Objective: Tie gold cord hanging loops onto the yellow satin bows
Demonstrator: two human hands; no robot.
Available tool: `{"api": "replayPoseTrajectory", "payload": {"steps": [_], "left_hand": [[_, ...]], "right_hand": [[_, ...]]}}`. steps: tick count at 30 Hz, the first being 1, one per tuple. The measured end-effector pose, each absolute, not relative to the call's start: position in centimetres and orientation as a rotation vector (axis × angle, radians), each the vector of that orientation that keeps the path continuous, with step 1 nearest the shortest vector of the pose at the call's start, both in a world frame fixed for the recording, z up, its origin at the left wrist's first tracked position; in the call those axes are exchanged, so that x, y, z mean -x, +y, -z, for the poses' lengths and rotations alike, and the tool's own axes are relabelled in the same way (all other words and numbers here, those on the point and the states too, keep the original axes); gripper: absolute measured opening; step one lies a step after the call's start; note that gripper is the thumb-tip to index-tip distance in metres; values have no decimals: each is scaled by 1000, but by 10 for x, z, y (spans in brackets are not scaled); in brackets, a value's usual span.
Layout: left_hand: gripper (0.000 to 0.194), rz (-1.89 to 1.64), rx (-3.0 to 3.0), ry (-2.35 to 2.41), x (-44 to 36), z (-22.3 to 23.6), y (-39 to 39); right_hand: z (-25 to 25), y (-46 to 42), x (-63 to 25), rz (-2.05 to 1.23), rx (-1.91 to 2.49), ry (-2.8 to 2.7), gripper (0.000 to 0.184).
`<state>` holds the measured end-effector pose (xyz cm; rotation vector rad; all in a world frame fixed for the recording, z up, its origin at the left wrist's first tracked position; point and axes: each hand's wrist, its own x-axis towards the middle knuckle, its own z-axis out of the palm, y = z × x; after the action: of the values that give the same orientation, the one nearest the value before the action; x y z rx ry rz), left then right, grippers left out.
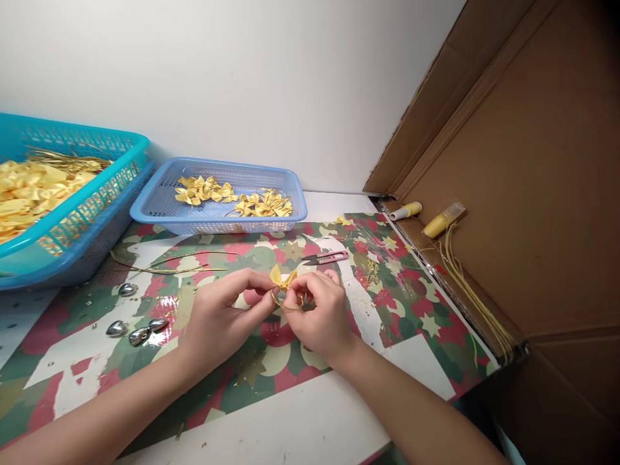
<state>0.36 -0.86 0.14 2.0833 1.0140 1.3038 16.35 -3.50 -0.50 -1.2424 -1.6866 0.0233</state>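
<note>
My left hand (220, 316) and my right hand (322, 313) meet over the patterned mat (402, 310), both pinched on a small yellow ribbon bow (281, 279). A thin gold cord (285, 305) loops under the bow between my fingertips. The fingers of both hands are closed around the bow's middle, with its folded loops sticking up above them.
A pale blue tray (159, 208) with finished yellow bows stands behind. A turquoise basket (97, 194) of ribbon pieces is at left. Pink thread snips (325, 258) lie just beyond my hands. Silver heart charms (138, 332) lie at left. Yellow thread spools (438, 223) and cardboard stand at right.
</note>
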Motion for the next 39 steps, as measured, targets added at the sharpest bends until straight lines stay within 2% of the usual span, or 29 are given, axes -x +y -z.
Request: {"api": "replayPoseTrajectory", "payload": {"steps": [7, 17, 23, 27, 30, 34, 36, 39], "left_hand": [[6, -1200, -1836, 1053, -5, -3, -8], [3, -1246, -1694, 1033, -6, -2, -9], [7, -1168, -1661, 1072, -6, -3, -8], [12, -1124, -1641, 1075, -5, -3, -8], [12, -1107, -1626, 1092, -4, -5, -9], [12, -1047, -1622, 1103, -6, -10, -11], [12, -1035, -1629, 1092, -7, -12, -11], [12, -1042, -1619, 1076, -8, -13, -11]], "right_hand": [[2, -35, -166, -40, 1229, -1703, 16], [-2, -34, -172, -79, 1201, -1693, 14], [1, -33, -170, -154, 1204, -1696, 13], [-7, -34, -177, -220, 1189, -1769, 3], [-18, -34, -186, -348, 1141, -1832, 18], [-23, -33, -189, -485, 1156, -1761, 17], [-20, -32, -187, -484, 1186, -1816, 14], [-15, -31, -184, -455, 1181, -1902, 19]]}}
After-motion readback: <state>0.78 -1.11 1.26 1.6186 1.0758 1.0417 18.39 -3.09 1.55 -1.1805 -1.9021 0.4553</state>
